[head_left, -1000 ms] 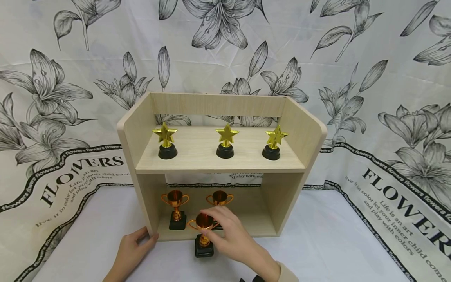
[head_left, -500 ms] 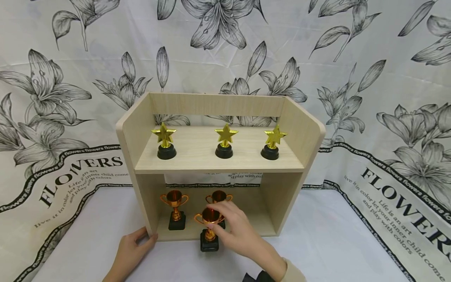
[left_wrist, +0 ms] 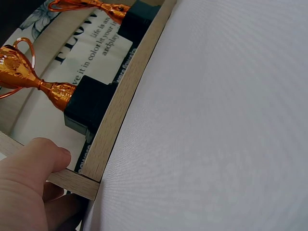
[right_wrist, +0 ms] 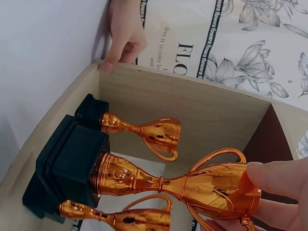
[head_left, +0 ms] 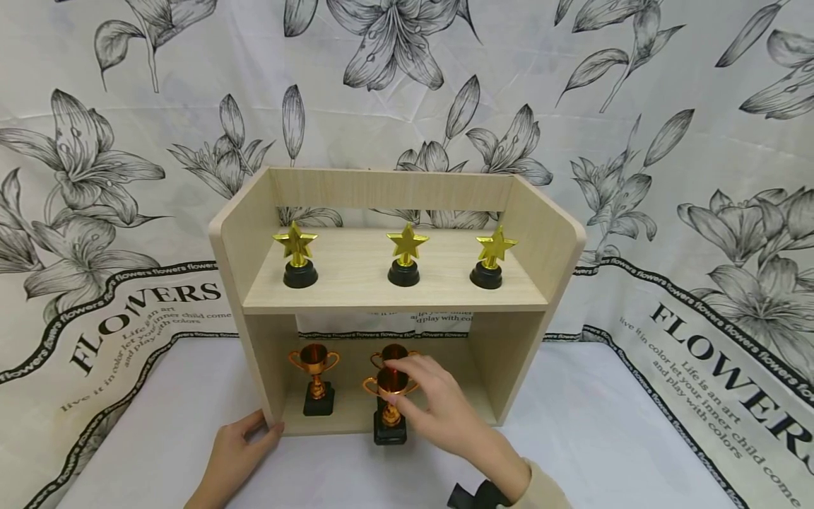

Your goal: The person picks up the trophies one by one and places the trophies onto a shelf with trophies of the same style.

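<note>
My right hand (head_left: 445,410) holds a copper-coloured trophy cup (head_left: 389,385) by its bowl, thumb on the near side in the right wrist view. The held cup is upright, its black base at the front edge of the lower compartment of a light wooden shelf (head_left: 394,309). It partly hides a second cup (head_left: 386,351) standing behind it. A third cup (right_wrist: 161,134) stands nearer the left side panel. My left hand (head_left: 238,452) grips the front edge of that panel low down, thumb (left_wrist: 48,154) inside and fingers outside.
Three gold star trophies, at left (head_left: 296,244), middle (head_left: 407,244) and right (head_left: 496,247), stand on the upper shelf. The right side panel (head_left: 509,353) bounds the lower compartment. A white tablecloth (head_left: 343,481) lies in front, and a flower-printed cloth (head_left: 636,162) hangs behind.
The right hand has moved the held cup to the right and toward the shelf, now almost in line with the middle cup. The left hand has stayed on the panel.
</note>
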